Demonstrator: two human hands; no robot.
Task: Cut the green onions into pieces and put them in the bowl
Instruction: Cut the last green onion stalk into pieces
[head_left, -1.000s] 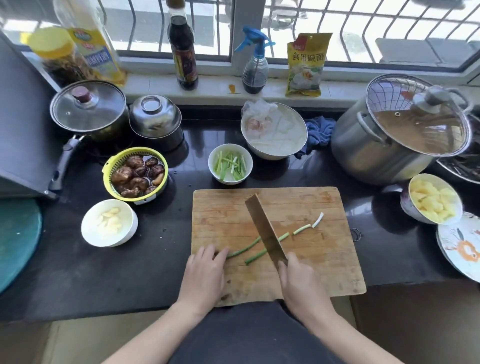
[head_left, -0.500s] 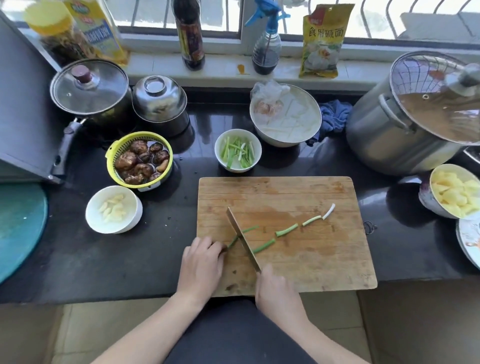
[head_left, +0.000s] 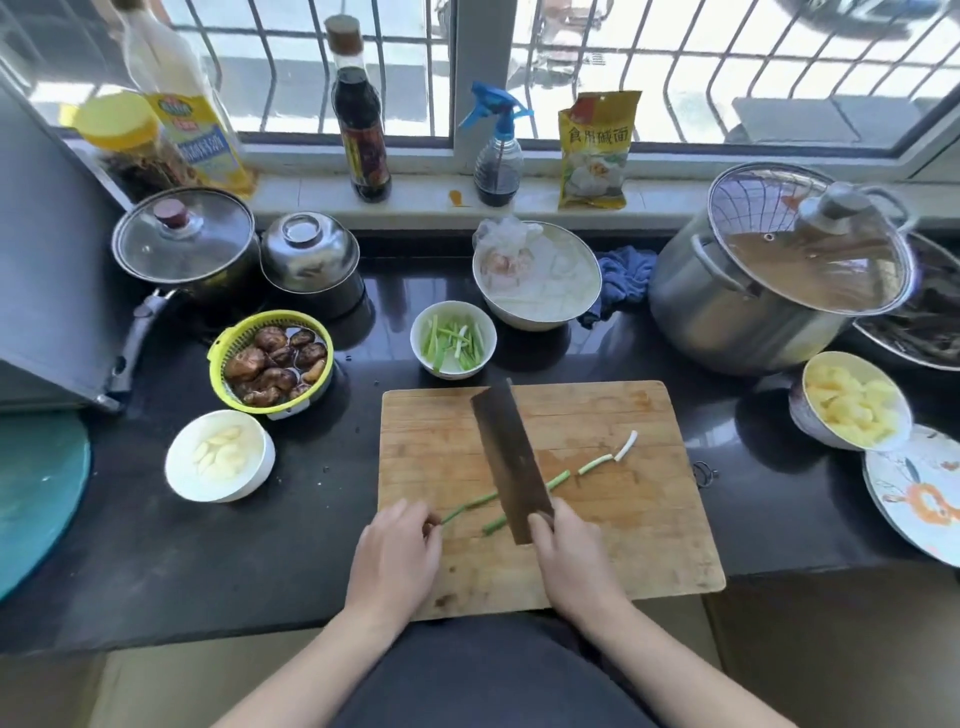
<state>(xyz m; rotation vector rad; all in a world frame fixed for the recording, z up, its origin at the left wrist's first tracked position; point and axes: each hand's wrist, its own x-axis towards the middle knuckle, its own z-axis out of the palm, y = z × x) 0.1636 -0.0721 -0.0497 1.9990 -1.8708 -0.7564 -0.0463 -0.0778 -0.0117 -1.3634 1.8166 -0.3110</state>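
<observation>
Cleaver (head_left: 511, 460) raised again; onion (head_left: 470, 506) diagonal.

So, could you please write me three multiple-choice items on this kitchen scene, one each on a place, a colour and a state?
1. Where is the bowl of cut green onions?
A. beyond the cutting board
B. on the windowsill
C. on the board

2. What colour is the mushroom basket?
A. red
B. yellow-green
C. blue

3. What does the right hand hold?
A. nothing
B. a spoon
C. the cleaver

Answers: 1 A, it stands on the counter past the board's far edge; 2 B, its rim shows it; 3 C, the grip closes on the handle.
</observation>
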